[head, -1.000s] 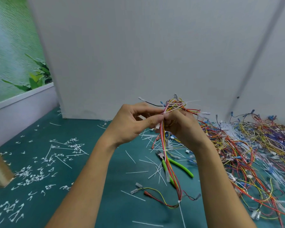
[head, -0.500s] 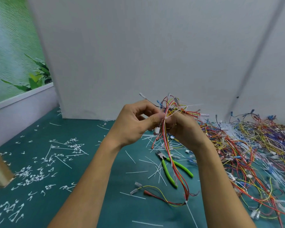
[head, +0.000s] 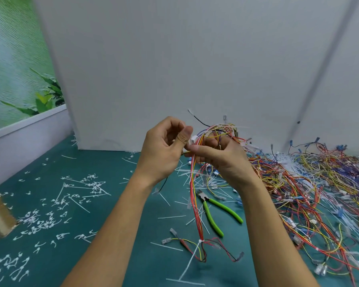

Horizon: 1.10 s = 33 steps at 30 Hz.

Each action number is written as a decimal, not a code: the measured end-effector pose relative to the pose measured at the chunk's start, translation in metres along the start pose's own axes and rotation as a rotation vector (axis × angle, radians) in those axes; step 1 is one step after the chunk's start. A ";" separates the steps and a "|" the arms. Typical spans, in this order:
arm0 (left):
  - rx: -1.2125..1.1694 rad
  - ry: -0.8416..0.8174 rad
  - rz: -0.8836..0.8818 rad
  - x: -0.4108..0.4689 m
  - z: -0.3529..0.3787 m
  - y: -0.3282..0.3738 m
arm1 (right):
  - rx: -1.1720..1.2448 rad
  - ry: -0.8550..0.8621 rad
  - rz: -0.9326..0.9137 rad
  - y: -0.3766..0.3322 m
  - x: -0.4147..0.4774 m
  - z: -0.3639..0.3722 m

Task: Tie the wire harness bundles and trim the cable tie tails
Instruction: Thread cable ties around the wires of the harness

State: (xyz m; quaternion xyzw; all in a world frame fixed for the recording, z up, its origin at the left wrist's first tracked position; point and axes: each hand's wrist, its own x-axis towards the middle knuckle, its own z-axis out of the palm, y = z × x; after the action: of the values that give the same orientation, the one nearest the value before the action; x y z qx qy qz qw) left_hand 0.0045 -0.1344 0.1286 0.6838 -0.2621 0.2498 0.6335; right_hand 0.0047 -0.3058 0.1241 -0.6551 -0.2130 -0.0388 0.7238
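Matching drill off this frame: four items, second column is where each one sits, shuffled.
Column one:
1. green-handled cutters
2. wire bundle
3. loose wire pile
4. white cable tie

Column two:
A. heaped on the mat at the right
B. cinched round the bundle's lower end, tail untrimmed
C. held up by the left hand and right hand
D. lying on the mat between the forearms

Pairs: 1-D, 2-C, 3-A, 4-B
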 end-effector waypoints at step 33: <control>0.025 0.090 -0.048 -0.004 0.014 -0.002 | -0.353 0.130 -0.009 0.004 -0.002 0.000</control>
State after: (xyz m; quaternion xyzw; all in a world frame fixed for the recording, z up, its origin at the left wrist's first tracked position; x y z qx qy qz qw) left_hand 0.0036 -0.1477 0.1234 0.6858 -0.2137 0.2682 0.6420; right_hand 0.0043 -0.3053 0.1192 -0.7670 -0.1589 -0.1210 0.6098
